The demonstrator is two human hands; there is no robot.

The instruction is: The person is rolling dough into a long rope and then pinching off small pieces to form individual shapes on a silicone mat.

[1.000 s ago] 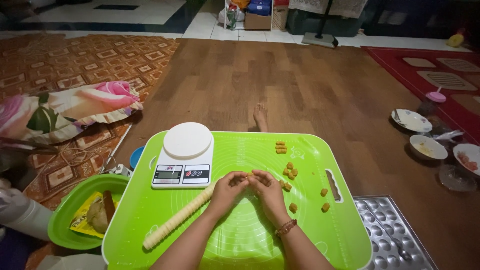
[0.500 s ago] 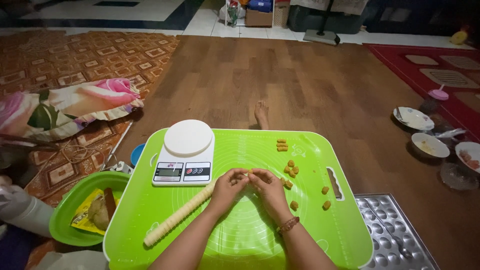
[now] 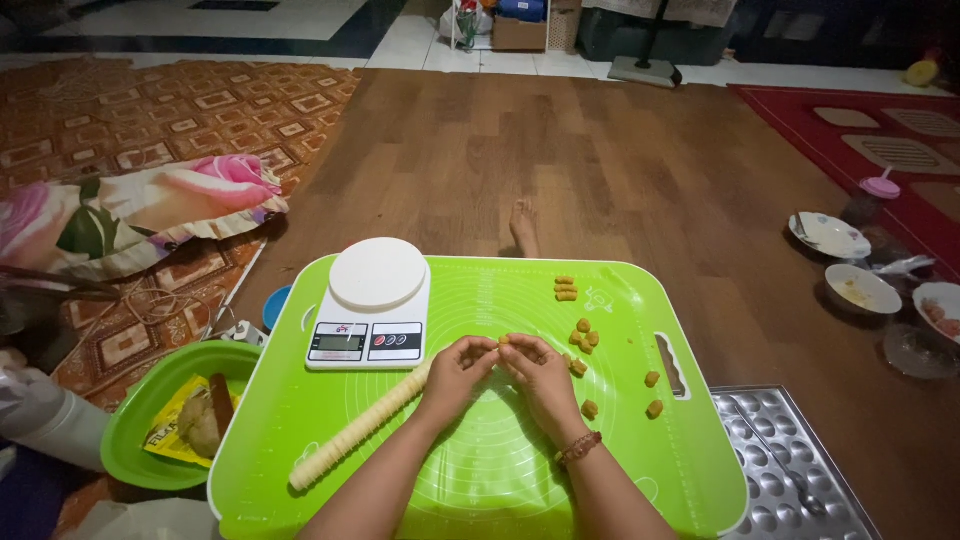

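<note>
A person sits on a brown wood floor [image 3: 600, 160], seen from above, with a bright green tray [image 3: 480, 470] in front of them serving as the worktop. The left hand [image 3: 458, 368] and right hand [image 3: 538, 370] meet at the middle of the tray, fingertips curled inward and pinching a small yellow dough piece [image 3: 503, 341] between them. Just left of the hands, a long pale ridged dough roll [image 3: 355, 430] lies slanted across the tray, its upper end hidden behind the left hand. A white kitchen scale [image 3: 372, 305] with a round top stands at the tray's far left corner. Small yellow pieces [image 3: 583, 335] lie scattered on the tray to the right of the hands, with a few more [image 3: 565, 289] stacked near the far edge. A bare foot [image 3: 523, 225] shows beyond the tray. To the left sit a green bowl [image 3: 135, 440] holding a lump of dough and a wrapper, a floral pillow [image 3: 140, 205], and a patterned brown rug [image 3: 150, 110]. At lower right lies a metal mould tray [image 3: 790, 470] with round hollows. Further right, small dishes [image 3: 850, 270] rest beside a red rug [image 3: 880, 140]. The room is dim, with pale tile [image 3: 300, 20] at the far end.
</note>
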